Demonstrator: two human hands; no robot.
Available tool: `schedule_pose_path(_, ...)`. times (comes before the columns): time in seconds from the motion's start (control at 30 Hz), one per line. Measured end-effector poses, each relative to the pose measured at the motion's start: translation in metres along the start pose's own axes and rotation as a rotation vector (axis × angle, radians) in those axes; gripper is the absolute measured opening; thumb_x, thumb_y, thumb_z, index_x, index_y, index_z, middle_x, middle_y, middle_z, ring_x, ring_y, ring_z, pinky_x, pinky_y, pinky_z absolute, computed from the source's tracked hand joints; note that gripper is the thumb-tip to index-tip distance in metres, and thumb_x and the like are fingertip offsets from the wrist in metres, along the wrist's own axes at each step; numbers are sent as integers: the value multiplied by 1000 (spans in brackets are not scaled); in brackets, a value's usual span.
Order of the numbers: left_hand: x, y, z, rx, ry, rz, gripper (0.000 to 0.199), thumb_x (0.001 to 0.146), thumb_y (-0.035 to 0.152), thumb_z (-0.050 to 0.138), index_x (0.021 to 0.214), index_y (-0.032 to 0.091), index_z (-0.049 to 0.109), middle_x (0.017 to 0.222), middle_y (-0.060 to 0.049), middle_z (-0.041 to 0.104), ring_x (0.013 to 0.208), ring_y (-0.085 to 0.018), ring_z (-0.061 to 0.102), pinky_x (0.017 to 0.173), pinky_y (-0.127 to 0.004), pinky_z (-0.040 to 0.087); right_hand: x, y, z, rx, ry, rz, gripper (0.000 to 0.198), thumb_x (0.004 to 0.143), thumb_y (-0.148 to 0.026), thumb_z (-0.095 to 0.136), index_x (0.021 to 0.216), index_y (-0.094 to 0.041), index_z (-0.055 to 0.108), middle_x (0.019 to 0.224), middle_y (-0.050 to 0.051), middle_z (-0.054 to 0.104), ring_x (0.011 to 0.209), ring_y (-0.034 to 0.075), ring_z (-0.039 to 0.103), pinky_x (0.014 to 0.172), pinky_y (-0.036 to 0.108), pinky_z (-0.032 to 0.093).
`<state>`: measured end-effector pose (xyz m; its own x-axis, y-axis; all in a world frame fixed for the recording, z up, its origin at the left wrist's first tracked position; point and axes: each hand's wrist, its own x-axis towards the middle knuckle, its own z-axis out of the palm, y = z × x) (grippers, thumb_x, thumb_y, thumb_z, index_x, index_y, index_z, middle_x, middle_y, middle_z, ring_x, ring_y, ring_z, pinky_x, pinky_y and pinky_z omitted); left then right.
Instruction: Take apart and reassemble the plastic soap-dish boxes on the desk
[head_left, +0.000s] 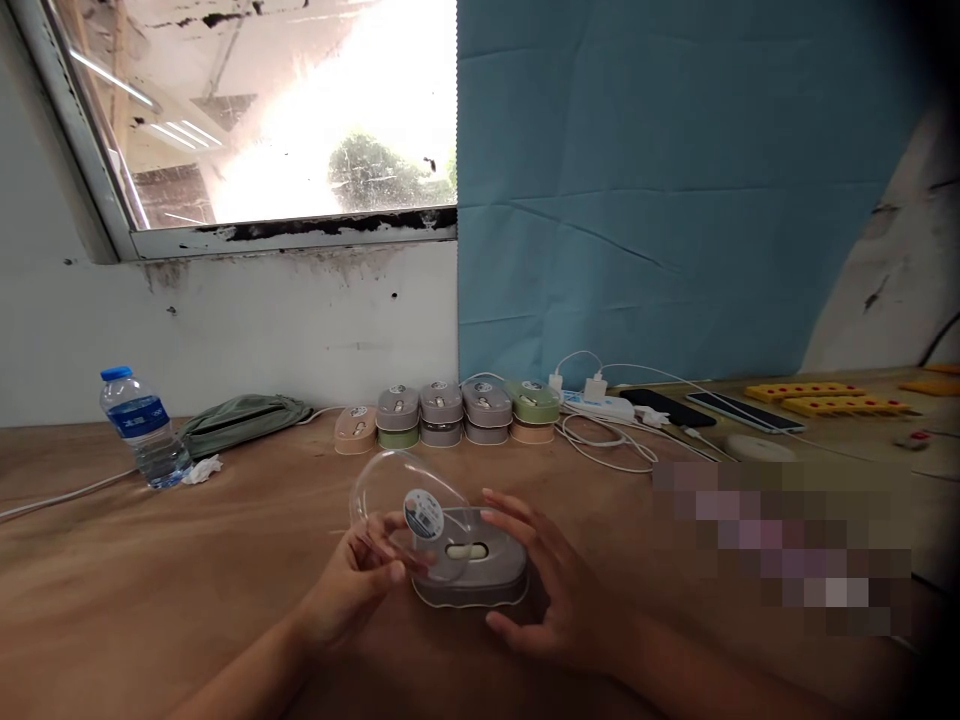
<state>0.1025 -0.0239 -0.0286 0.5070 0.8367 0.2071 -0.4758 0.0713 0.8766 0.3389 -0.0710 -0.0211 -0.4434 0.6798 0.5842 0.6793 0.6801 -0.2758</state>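
Observation:
A clear plastic cover with a round printed label is tilted up in my left hand. My fingers lie behind its lower left side and the thumb is in front. Just behind and to the right of it, a grey oval box rests on the table, a pale piece showing in the slot on its top. My right hand is open around the box's right end, fingers apart and thumb toward the near side. Whether its fingertips touch the box or the cover, I cannot tell.
Along the wall stand several stacked oval boxes and a single peach box. Left are a water bottle, crumpled tissue and green pouch. White cables, phones and yellow blocks lie right on the wooden table.

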Motion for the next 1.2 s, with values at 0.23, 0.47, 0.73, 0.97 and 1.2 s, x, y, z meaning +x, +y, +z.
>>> schedule_pose_path(0.23,-14,-7,32,141,-220,-53,25,60,26,74,63,15,51,114,-7,56,94,-26,59,80,-41,48,1,-7,19,98,23,-42,67,63,-56,62,121,-27,42,137,11,20,123,32,29,94,42,35)
schedule_pose_path(0.47,7,-7,-20,545,-43,112,89,58,40,73,131,23,24,134,-14,33,126,-28,26,104,-46,19,4,24,2,193,-138,89,63,70,-51,59,125,-31,37,136,7,22,124,27,28,98,42,30)
schedule_pose_path(0.73,4,-11,-25,901,-107,-36,103,51,24,77,133,25,15,133,-14,31,124,-28,29,103,-47,19,10,31,-7,329,-385,197,63,68,-47,62,124,-29,40,133,7,27,122,26,32,99,39,29)
schedule_pose_path(0.97,9,-15,-21,914,-90,-14,97,54,19,75,131,23,16,121,-11,45,113,-25,42,99,-42,28,11,34,0,386,-366,218,64,64,-39,66,122,-28,41,131,6,27,122,27,30,100,41,25)
schedule_pose_path(1.2,9,-12,-22,927,-110,-15,94,54,22,75,129,23,18,122,-9,45,113,-23,41,100,-40,27,13,39,0,412,-382,224,66,63,-42,67,122,-28,41,131,7,27,123,29,27,101,42,23)
